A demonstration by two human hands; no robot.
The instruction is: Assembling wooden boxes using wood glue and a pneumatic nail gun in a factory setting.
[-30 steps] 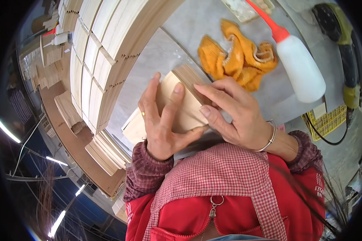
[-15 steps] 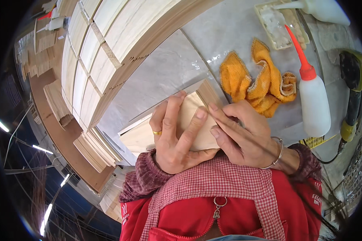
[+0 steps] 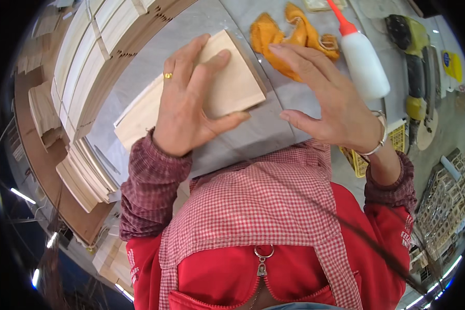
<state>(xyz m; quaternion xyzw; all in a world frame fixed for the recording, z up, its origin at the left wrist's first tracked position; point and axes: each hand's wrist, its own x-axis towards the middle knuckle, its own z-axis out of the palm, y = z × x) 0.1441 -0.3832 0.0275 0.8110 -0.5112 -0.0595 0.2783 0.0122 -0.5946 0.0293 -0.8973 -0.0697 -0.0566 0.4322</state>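
A pale wooden block [image 3: 237, 77] with a flat top and a darker side lies on the grey work surface. My left hand [image 3: 188, 93] is laid across it, fingers spread over the top and the thumb along its near edge, holding it. Another pale wooden piece [image 3: 137, 111] shows at the left, partly under that hand. To the right of the block, my right hand [image 3: 328, 95] is apart from it with fingers and thumb spread and nothing held. Beyond its fingertips lies a crumpled orange cloth [image 3: 268, 36]. A white squeeze bottle [image 3: 366, 64] with a red nozzle lies close by.
Strapped stacks of pale boards [image 3: 95, 51] stand at the far left, with loose boards [image 3: 85, 175] nearer. A black and yellow-green power tool [image 3: 411, 51] lies at the right. Part of a yellow plastic basket [image 3: 398, 142] shows below the surface edge. A tray [image 3: 318, 4] is at the far edge.
My right hand has come away from the block and opened. My left hand stays on the block, which has turned and appears farther up and left. The whole view has shifted.
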